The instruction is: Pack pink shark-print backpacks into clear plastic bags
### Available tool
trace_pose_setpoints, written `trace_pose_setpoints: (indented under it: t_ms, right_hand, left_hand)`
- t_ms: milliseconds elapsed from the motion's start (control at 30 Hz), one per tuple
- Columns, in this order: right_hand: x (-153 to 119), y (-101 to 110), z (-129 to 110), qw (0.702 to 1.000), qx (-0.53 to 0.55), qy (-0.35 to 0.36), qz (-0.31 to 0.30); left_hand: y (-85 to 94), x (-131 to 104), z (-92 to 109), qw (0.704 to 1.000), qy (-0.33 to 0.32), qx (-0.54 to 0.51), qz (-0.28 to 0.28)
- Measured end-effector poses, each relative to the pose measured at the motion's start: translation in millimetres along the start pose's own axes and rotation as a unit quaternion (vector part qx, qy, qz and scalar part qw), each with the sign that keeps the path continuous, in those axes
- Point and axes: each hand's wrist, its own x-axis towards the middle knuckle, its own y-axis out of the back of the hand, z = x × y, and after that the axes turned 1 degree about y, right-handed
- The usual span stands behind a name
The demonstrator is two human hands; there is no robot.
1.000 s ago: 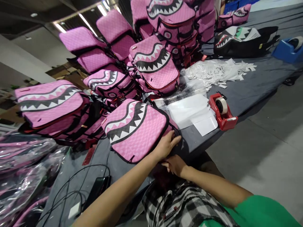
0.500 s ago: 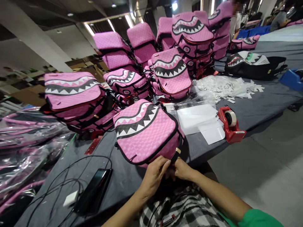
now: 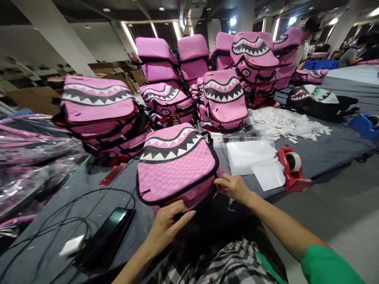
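A pink checkered backpack [image 3: 177,173] with a black and white shark-teeth print lies at the near edge of the grey table, its black-trimmed bottom toward me. At its near edge is my left hand [image 3: 170,221], thumb and fingers apart and fingertips touching the bag's lower side. My right hand [image 3: 233,188] is at the bag's right corner, its fingers pinched on the pink and black edge there.
Stacks of pink backpacks [image 3: 97,102] stand behind. To the right are white sheets [image 3: 254,159], a red tape dispenser [image 3: 293,169] and a pile of white strips [image 3: 296,124]. A black phone [image 3: 103,236] with cables lies left. People are in the background.
My hands have moved apart, the left one leftward along the bag's near edge and the right one up to its right corner. The bag has turned slightly, and the camera view has shifted.
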Motion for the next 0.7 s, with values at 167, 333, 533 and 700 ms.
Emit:
trace_pose_setpoints:
  t_ms: [167,333,533,700]
  right_hand:
    - [-39,-10,13,0.970,0.201,-0.096,-0.093]
    - [-90,38,56,0.944,0.071,-0.318,0.048]
    - [-133,65,103,0.917,-0.051,-0.396,-0.001]
    - [-133,62,110,0.913,-0.040,-0.406,-0.026]
  left_hand:
    - [-36.0,-22,-26,0.993,-0.058,0.085,0.055]
    - [-62.9,-39,-26,0.990,-0.061,0.025,0.125]
    - [-67.6,-36,-22,0.985,-0.067,0.005,0.158]
    - [-59.7,-37,-13,0.988,-0.036,-0.021,0.152]
